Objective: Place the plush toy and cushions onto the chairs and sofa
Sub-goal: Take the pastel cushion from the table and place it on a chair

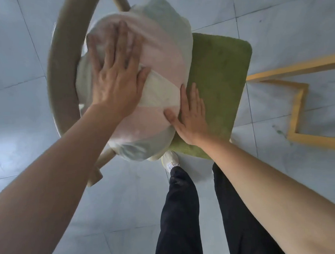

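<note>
Pale grey tiled floor (25,56) runs all round the chair (59,77), w/ dark grout lines crossing it. The chair is the biggest thing standing on it: a curved beige back rail and a square green seat pad (222,76) (fuzzy, rounded corners).

On the chair, up against the back rail and covering approx. half the seat pad, sits the cushion (160,69). It's a puffy, round-ish one in pastel pink, cream and mint panels. Its near end hangs a little past the chair's near edge.

The person stands at the near side of the chair in black trousers (178,212), both bare forearms reaching in over it. Off to the right of the chair, on the floor, is a yellow angular frame (296,109), well apart from the seat pad; can't tell what it belongs to.

Left hand (116,75) lies palm-down on top of the cushion, toward the chair's rail side, fingers (123,38) straight and spread, pressed on the fabric. Right hand (191,118) lies flat on the seat pad just beside the cushion's edge, fingers (194,95) straight and close together, thumb touching the cushion's side.

Smallest: one white shoe (170,160), toe just under the chair's near edge.
</note>
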